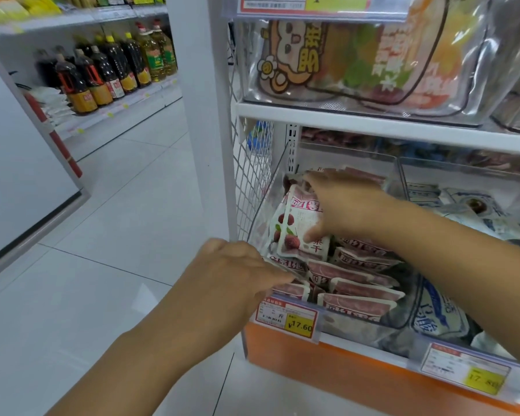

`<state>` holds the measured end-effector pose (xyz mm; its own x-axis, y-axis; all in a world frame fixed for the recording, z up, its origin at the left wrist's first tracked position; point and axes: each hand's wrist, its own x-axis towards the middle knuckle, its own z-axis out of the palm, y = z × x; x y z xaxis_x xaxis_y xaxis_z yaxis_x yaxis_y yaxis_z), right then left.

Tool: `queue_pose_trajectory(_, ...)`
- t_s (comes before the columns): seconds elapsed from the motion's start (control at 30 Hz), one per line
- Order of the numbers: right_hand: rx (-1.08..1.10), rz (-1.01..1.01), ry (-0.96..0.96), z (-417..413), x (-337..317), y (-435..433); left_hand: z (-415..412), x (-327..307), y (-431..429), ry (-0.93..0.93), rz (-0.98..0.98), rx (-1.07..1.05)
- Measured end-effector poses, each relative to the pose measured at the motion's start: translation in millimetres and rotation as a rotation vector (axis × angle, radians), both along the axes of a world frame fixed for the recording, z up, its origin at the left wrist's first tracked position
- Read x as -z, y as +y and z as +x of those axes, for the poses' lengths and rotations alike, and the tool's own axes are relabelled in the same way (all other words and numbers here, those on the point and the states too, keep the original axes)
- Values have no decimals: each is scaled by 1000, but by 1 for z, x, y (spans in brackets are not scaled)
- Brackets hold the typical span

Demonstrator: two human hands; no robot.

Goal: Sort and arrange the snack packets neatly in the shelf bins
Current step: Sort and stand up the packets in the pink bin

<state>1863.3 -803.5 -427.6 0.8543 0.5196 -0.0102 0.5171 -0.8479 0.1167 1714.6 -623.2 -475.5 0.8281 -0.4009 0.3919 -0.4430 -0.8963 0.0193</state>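
Midway: red packets (357,304) rowed at bin (261,211) 6 o'clock; right hand (345,205) grips unplaced lychee packet (297,232), 10 o'clock; left hand (237,271) flat-fingered at rim

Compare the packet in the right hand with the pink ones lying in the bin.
The held packet stands upright, front showing red fruit; the bin packets lie overlapped, mostly top edges showing. The right hand grips the held packet; the bin packets rest in the clear bin. Both share the pink-and-white design.

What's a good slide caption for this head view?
Right hand grips a red-fruit packet in the clear bin; left hand touches the bin's front corner.
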Motion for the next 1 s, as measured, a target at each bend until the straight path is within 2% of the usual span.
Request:
queue_pose_trajectory(0.07,-127,91,-186,-13,-4,1,2,-6,0,12,-75,11)
queue_pose_trajectory(0.1,-198,189,-163,-21,-6,4,4,-6,0,51,-117,14)
queue_pose_trajectory(0.13,-237,263,-22,-27,-8,8,5,-8,0,88,-144,21)
queue_pose_trajectory(0.2,-232,138,294,-33,-2,16,7,-4,1,143,-196,9)
queue_pose_trajectory(0.23,-228,6,354,-32,4,19,7,-1,2,159,-209,3)
queue_pose_trajectory(0.3,-226,-173,337,-32,14,24,8,-1,1,168,-257,-3)
queue_pose_trajectory(0.43,-240,-259,266,-34,14,31,7,1,1,200,-327,-32)
queue_pose_trajectory(0.5,-232,-124,361,-32,5,25,6,0,0,226,-332,-53)
queue_pose_trajectory(0.57,-172,132,494,-30,-9,11,5,0,0,246,-334,-61)
queue_pose_trajectory(0.63,-145,274,546,-29,-20,-4,3,-3,-2,259,-369,-75)
queue_pose_trajectory(0.73,-163,334,556,-31,-28,-15,1,-7,-9,275,-493,-150)
queue_pose_trajectory(0.83,-191,355,562,-32,-37,-15,6,-12,-18,194,-544,-177)
queue_pose_trajectory(0.93,-205,364,502,-34,-41,-11,14,-17,-23,142,-349,-202)
queue_pose_trajectory(1.0,-210,362,539,-37,-39,-12,17,-20,-24,110,-234,-241)
